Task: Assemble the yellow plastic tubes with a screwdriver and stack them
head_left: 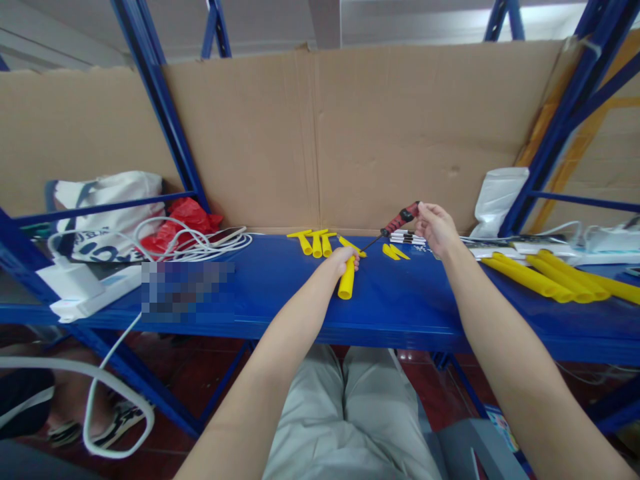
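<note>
Left hand (345,257) was closed around a smooth yellow plastic tube (346,283) at mid-worktop (280,300), glossy blue metal. Right hand (436,227), at two o'clock from it, pinched a red-and-black ribbed screwdriver (397,221), tip angled toward the tube's top. Three yellow T-pieces (315,241) lay at eleven o'clock, four long yellow tubes (550,280) far right; bare blue ran along the front edge.

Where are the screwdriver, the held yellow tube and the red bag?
screwdriver (401,218), head view, on the red handle
yellow tube (346,283), head view, on the lower end below the fist
red bag (187,217), head view, on its crumpled top
</note>
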### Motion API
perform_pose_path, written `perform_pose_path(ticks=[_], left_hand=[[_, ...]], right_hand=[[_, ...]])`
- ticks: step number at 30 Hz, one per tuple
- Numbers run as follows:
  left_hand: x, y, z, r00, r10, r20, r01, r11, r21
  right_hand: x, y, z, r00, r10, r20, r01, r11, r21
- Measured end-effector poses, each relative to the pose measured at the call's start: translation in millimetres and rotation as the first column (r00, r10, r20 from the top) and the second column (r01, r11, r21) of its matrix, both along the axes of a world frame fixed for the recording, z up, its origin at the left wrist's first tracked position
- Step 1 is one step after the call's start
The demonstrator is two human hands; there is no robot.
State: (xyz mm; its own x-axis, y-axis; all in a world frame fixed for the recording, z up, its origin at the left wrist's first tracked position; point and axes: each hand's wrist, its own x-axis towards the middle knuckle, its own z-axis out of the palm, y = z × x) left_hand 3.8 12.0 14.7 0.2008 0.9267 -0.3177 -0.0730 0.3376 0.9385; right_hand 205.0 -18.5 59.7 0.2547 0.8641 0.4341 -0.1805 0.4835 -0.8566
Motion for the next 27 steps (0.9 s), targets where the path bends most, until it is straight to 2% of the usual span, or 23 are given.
perform_pose_path(ticks=[6,15,27], left_hand=[[-1.0,-1.9,2.4,0.999,-0.031,0.036,0.031,0.999,-0.014],[-2.6,-1.6,1.7,0.991,-0.066,0.115,0.07,0.997,-0.026],[-1.6,0.6,0.2,0.992,-0.049,0.116,0.055,0.998,-0.044]], right_hand=[[-1.6,-1.1,2.0,0.999,-0.033,-0.042,0.033,0.999,-0.016],[2.5,1.9,0.1,0.999,-0.044,-0.014,0.044,0.999,0.006],[0.1,1.6,-0.9,0.999,-0.038,0.027,0.037,0.998,0.047]])
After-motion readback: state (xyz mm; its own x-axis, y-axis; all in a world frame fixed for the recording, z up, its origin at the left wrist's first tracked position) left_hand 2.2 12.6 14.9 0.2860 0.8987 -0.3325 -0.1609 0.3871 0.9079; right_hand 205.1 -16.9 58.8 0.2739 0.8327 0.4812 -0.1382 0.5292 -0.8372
